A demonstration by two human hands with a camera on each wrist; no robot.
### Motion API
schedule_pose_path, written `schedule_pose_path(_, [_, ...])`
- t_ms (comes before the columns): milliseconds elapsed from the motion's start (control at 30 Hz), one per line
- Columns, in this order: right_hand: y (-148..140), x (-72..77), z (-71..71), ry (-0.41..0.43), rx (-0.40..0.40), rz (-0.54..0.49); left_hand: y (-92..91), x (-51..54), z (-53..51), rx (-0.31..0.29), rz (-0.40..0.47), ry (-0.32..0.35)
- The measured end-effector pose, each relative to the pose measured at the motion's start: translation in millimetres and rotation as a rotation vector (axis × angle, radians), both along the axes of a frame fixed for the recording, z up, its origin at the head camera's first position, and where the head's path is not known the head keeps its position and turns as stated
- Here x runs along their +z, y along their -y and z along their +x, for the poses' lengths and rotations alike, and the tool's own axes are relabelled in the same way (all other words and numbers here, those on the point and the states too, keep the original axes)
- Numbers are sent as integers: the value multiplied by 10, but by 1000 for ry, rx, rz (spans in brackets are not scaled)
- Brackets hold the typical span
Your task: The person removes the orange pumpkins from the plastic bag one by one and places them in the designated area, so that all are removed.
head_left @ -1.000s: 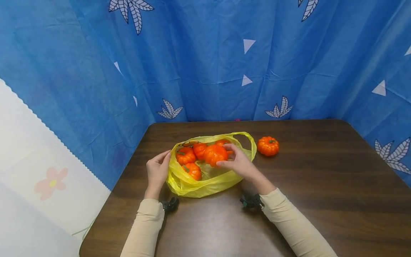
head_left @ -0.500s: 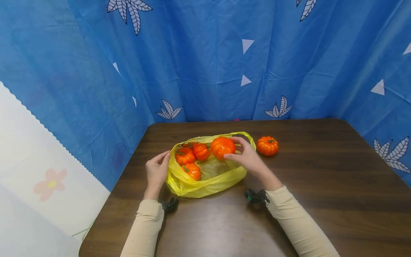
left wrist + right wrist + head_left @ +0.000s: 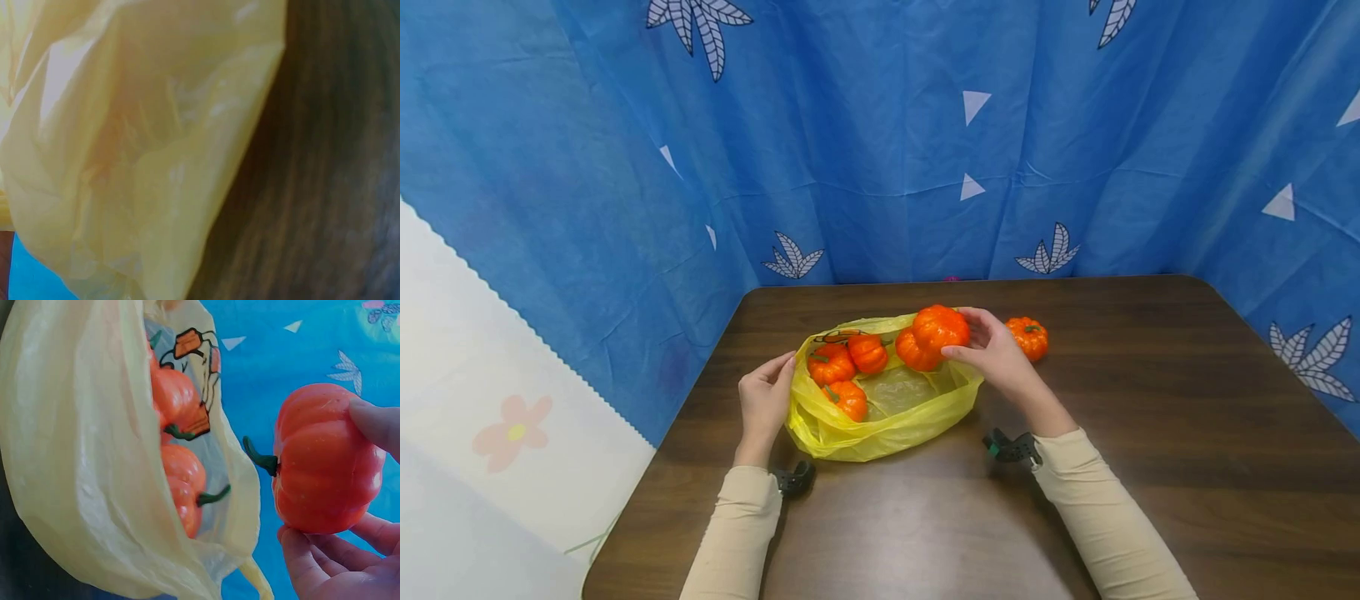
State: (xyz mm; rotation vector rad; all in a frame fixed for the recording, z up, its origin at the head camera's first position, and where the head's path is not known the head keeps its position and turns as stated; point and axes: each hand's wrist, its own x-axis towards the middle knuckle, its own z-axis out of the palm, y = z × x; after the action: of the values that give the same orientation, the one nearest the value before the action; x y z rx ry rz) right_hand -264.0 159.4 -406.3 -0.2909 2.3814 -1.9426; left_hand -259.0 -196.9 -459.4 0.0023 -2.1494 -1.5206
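Note:
My right hand (image 3: 996, 354) grips a small orange toy pumpkin (image 3: 942, 327) between thumb and fingers, raised over the right end of the yellow plastic bag (image 3: 880, 437). Seen from the right wrist, this pumpkin (image 3: 328, 459) is apart from the bag, its green stem pointing toward it. At the bag's left rim, my left hand (image 3: 763, 408) pinches the plastic. Several more pumpkins lie inside the bag, among them one (image 3: 847, 400) near the front and one (image 3: 914, 353) partly covered by the held pumpkin. Only the bag's side (image 3: 137, 156) and tabletop show in the left wrist view.
Another pumpkin (image 3: 1028, 337) sits on the brown wooden table (image 3: 1150, 417), right of the bag and partly behind my right hand. A blue patterned curtain (image 3: 880, 150) hangs behind the table. A white cloth (image 3: 490, 358) hangs at the left.
My right hand has lifted the pumpkin up and to the right from inside the bag, uncovering part of another pumpkin there. My left hand keeps its hold on the rim.

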Motion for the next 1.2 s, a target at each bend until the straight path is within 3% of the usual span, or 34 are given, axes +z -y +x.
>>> schedule_pose_path(100, [-47,16,-7,9,-16,-7,1,-3,1,-2,2,1])
schedule_pose_path(200, [-89,38,-18,24,-32,-34,-57,105,70,2,-1,15])
schedule_pose_path(333, [-149,60,-25,33,-64,-77,-77,133,86,2,9,34])
schedule_pose_path(433, [-187,83,-17,15,-85,-101,-21,34,25,0,17,27])
schedule_pose_path(767, [-326,148,15,-52,-145,-111,-13,20,14,6,23,19])
schedule_pose_path(867, [-363,163,23,-52,-152,-116,-44,62,39,17,26,34])
schedule_pose_path(1100, [-445,198,36,-45,-172,-102,-141,274,188,5,3,23])
schedule_pose_path(1200, [-465,213,40,-40,-185,-91,-124,232,160,5,-1,18])
